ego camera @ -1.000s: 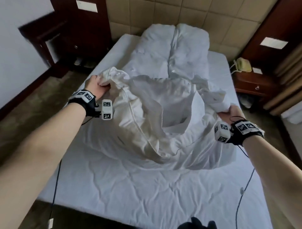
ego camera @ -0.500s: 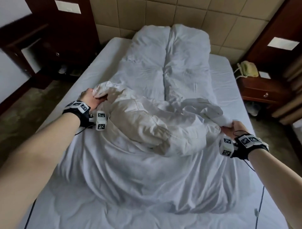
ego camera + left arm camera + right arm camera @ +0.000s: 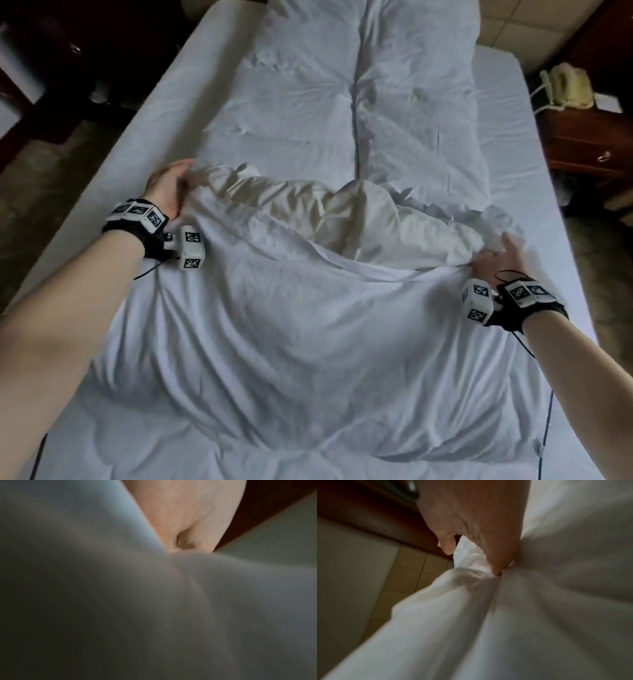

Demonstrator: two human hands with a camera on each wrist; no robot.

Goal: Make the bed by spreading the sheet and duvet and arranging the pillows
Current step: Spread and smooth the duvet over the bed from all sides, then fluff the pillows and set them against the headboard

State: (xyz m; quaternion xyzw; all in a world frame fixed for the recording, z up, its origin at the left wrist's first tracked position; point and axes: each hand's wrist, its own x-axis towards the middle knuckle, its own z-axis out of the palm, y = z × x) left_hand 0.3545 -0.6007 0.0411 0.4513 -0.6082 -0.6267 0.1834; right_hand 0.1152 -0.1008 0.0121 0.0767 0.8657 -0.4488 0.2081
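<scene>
The left hand [image 3: 168,186] lay at one end of the bunched edge of the duvet [image 3: 308,325], fingers reaching forward over the cloth; its grip was blurred in the head view and buried in fabric in the wrist view, so I cannot tell whether it gripped or only pressed. The right hand [image 3: 501,260] was clearer: its wrist view showed a gather of white cloth pinched between thumb and fingers [image 3: 496,555], while the little finger stood off loosely.

A second before, both hands had held that edge up in the air with the duvet ballooning between them. Now they had come down to the bed [image 3: 507,144] and the billow had collapsed, so that the cloth lay low between and behind the hands, toward the person (rumpled, not yet flat). A creamy, crumpled roll ran from one hand to the other, marking the edge yet to be drawn forward.

Beyond the hands lay a long white heap of folded bedding [image 3: 359,85], divided by a seam down its middle, reaching toward the far end. Out past the right hand stood a wooden nightstand [image 3: 589,137] bearing a pale telephone [image 3: 568,85].

To my eye the shake was done and the spreading only begun: the leading edge needed carrying on toward the head of the bed, and I saw no pillows arranged.
</scene>
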